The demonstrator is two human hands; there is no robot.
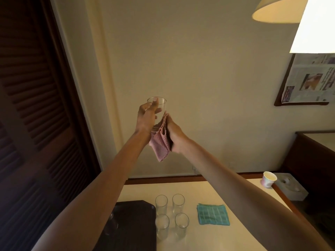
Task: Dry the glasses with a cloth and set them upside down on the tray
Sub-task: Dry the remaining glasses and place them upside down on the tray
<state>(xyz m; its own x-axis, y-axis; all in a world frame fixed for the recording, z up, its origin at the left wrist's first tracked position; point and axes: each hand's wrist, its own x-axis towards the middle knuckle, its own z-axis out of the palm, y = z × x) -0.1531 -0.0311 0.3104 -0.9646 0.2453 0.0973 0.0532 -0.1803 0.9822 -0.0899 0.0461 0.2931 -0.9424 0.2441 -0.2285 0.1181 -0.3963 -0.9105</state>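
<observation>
I hold a clear glass (159, 104) up high in front of the wall, mouth upward, with my left hand (146, 117) curled round its side. My right hand (175, 135) grips a pink cloth (160, 144) against the glass's lower part, and the cloth hangs down below both hands. Down on the table stand several upright clear glasses (171, 214) in a square group. Left of them lies a dark tray (135, 227). A glass (111, 223) seems to stand on the tray, partly hidden behind my left forearm.
A folded teal cloth (212, 214) lies on the cream table (208, 189) right of the glasses. A paper cup (268, 179) stands at the table's far right corner beside a white box (290, 187). Dark louvred doors (36, 124) fill the left, lamp shades (279, 11) hang upper right.
</observation>
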